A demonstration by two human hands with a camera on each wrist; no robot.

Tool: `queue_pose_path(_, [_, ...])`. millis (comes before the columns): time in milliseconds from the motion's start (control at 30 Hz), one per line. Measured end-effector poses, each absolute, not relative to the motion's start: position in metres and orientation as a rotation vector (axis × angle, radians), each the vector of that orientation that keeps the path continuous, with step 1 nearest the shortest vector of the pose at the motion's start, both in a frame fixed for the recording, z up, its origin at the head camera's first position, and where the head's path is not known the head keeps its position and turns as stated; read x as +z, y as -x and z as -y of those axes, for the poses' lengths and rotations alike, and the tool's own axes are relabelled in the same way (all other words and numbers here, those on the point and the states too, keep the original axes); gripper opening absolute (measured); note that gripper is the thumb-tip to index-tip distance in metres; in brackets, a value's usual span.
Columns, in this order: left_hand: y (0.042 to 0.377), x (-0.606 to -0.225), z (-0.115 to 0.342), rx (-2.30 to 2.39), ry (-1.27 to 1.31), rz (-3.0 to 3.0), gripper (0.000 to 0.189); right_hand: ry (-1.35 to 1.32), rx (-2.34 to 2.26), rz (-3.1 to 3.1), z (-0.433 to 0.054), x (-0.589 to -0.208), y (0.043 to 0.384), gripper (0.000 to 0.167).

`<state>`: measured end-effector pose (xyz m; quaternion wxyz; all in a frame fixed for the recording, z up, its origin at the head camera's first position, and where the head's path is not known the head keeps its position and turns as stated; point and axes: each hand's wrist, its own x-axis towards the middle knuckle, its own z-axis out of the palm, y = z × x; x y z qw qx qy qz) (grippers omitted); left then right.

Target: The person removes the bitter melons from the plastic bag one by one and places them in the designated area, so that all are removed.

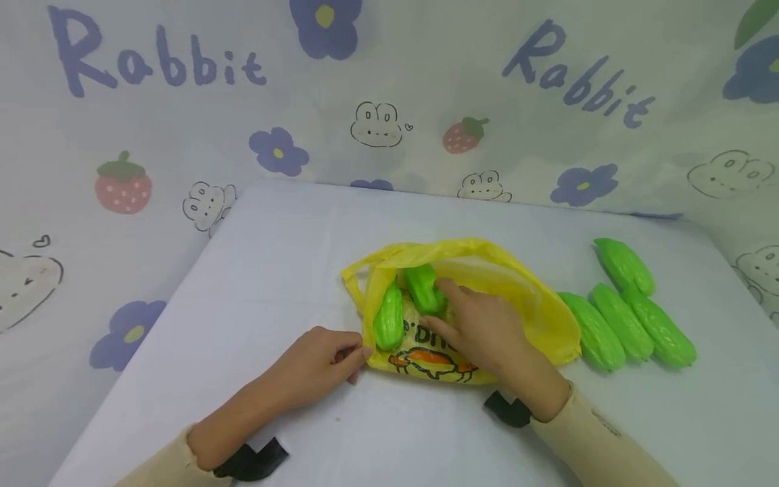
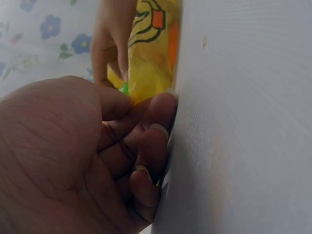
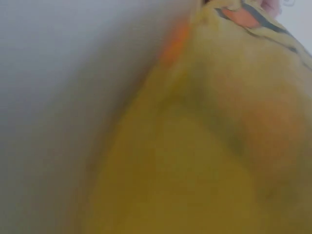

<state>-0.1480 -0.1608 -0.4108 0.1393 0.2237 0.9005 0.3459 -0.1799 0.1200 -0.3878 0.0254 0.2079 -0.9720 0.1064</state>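
Note:
A yellow plastic bag (image 1: 541,318) with a printed cartoon lies on its side on the table, its mouth held wide. My left hand (image 1: 322,358) pinches the bag's near left corner between thumb and fingers; the left wrist view shows this hand (image 2: 97,146) close up against the tabletop. One bright green bitter melon (image 1: 389,318) lies inside the bag's left side. With thumb and index finger, my right hand (image 1: 487,331) grips the end of another bitter melon (image 1: 420,284) inside the mouth. Its other fingers are hidden. Blurred yellow bag (image 3: 170,185) fills much of the right wrist view.
Several more green bitter melons (image 1: 663,331) lie together to the right of the bag on the white table (image 1: 274,264). One (image 1: 623,264) of them sits farther back. A patterned cloth (image 1: 389,81) hangs behind and beside the table.

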Motion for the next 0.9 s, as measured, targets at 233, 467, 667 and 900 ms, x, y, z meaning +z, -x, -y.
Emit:
queue_pose_path(233, [0.147,-0.410,0.163,1.009,-0.652,-2.605,0.034,-0.622,0.315,2.985,-0.117,-0.391,0.182,0.053])
queue_pose_path(467, [0.149,-0.412,0.163,1.021,-0.671,-2.582,0.033,-0.570,0.454,3.024,-0.124,-0.391,0.186,0.050])
queue_pose_path(667, [0.150,-0.418,0.163,1.029,-0.696,-2.574,0.033,-0.508,0.518,3.087,-0.130,-0.393,0.191,0.058])
queue_pose_path(900, [0.149,-0.417,0.166,1.024,-0.707,-2.603,0.033,-0.506,0.420,3.136,-0.126,-0.384,0.197,0.070])
